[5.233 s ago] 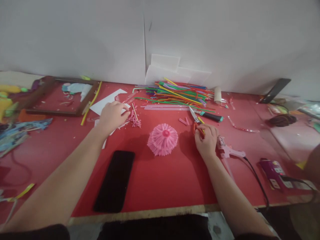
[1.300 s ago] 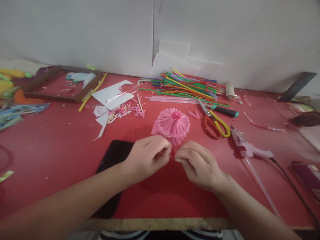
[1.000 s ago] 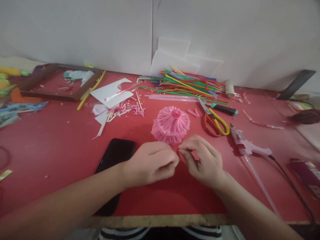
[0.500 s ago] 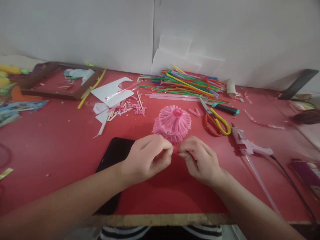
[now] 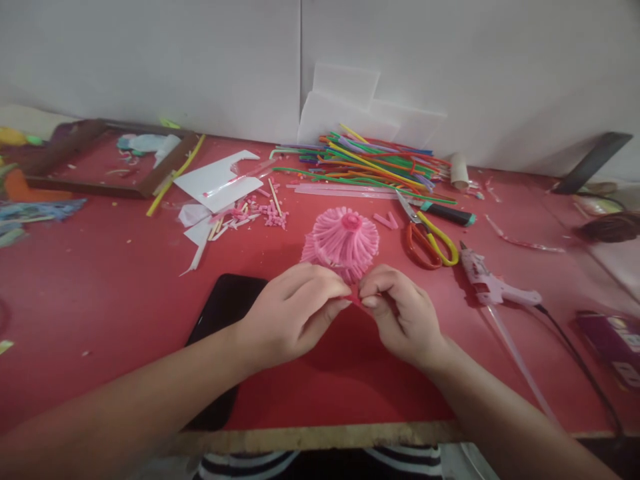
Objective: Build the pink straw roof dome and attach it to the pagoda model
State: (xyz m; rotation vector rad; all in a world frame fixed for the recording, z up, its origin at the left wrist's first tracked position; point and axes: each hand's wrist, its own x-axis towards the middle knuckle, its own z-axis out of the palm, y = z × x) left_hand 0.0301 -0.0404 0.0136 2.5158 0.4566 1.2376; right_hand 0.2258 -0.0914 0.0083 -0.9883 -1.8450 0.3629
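My left hand and my right hand meet above the red table, fingertips pinched together on a small pink straw piece between them. Just behind the hands stands a pink dome made of cut straw pieces. A black phone lies flat under my left wrist. Red-and-yellow scissors lie to the right of the dome, and a pink glue gun lies further right with its cord trailing off.
A heap of coloured straws lies at the back by white foam sheets. Pink straw scraps and white paper sit back left beside a wooden frame. A purple box is at the right edge.
Five seconds ago my hands were apart, the left at the scraps and the right at the scissors. Both then came together in front of the dome and keep working the small pink piece.
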